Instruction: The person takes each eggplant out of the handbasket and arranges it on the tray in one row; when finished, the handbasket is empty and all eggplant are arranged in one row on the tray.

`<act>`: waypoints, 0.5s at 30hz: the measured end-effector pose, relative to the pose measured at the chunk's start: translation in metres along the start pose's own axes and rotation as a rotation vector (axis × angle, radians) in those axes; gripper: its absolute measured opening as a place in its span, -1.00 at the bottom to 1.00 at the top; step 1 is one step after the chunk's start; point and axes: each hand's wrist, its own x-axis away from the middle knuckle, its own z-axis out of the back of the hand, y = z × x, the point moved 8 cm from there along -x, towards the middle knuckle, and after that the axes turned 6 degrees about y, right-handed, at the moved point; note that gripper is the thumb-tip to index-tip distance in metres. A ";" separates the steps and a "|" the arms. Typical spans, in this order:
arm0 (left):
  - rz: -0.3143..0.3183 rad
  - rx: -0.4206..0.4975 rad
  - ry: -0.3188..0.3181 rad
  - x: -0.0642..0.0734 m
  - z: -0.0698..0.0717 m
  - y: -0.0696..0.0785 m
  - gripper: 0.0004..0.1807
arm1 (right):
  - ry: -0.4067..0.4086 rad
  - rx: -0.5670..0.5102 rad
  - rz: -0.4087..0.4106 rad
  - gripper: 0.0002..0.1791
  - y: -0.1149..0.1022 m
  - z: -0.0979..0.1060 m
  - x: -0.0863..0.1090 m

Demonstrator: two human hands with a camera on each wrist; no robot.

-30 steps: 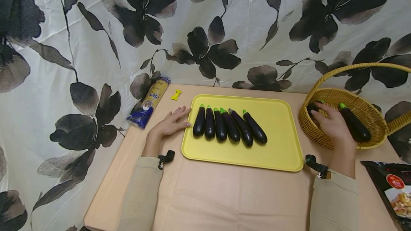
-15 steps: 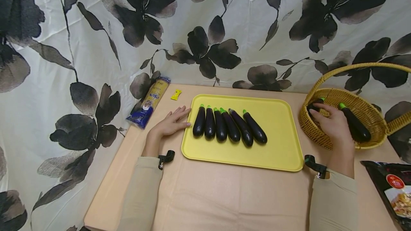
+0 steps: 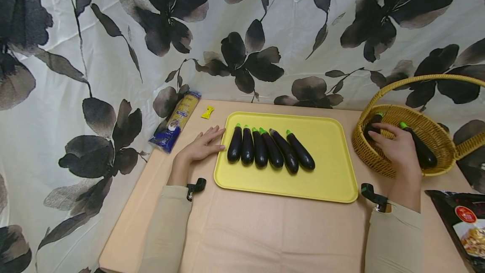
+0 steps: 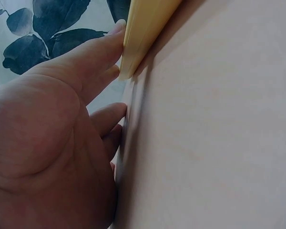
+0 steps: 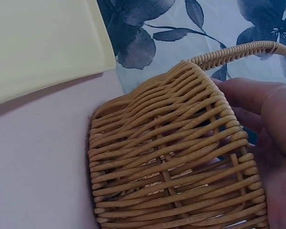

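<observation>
My right hand (image 3: 395, 142) reaches into the wicker basket (image 3: 443, 138); its thumb and fingertips pinch an eggplant (image 3: 373, 126) against the basket's left inner side. In the right wrist view the woven wall hides those fingertips. A second eggplant (image 3: 419, 146) lies in the basket to the right of this hand. My left hand (image 3: 201, 146) rests by the left rim of the yellow tray (image 3: 329, 180), fingers extended and touching its edge. In the left wrist view that touch shows at the tray's side. Several dark eggplants (image 3: 268, 148) lie in a row on the tray, green stems pointing away.
The basket's handle (image 3: 424, 78) arches over it. A blue and yellow packet (image 3: 176, 121) and a small yellow wrapped piece (image 3: 207, 112) lie at the back left. A black food bag (image 3: 464, 226) sits at the right. Floral cloth (image 3: 235, 24) hangs behind the table.
The eggplant at my right fingertips has shifted slightly and shows more of its body and green stem. My right hand has moved a little. My left hand and the tray stay put.
</observation>
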 end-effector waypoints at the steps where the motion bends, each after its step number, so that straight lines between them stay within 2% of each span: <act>1: 0.000 0.001 0.001 0.000 0.000 0.000 -0.15 | -0.004 -0.008 -0.006 -0.28 0.001 0.000 0.000; 6: -0.001 0.008 0.003 0.000 -0.001 -0.001 -0.15 | -0.025 0.013 -0.024 -0.27 0.005 -0.001 -0.003; 11: 0.004 0.005 0.004 0.000 0.000 -0.001 -0.16 | -0.059 0.012 -0.011 -0.25 0.005 -0.004 -0.004; 15: 0.008 0.004 0.005 0.000 0.000 -0.001 -0.15 | -0.057 0.027 0.006 -0.26 0.004 -0.004 -0.004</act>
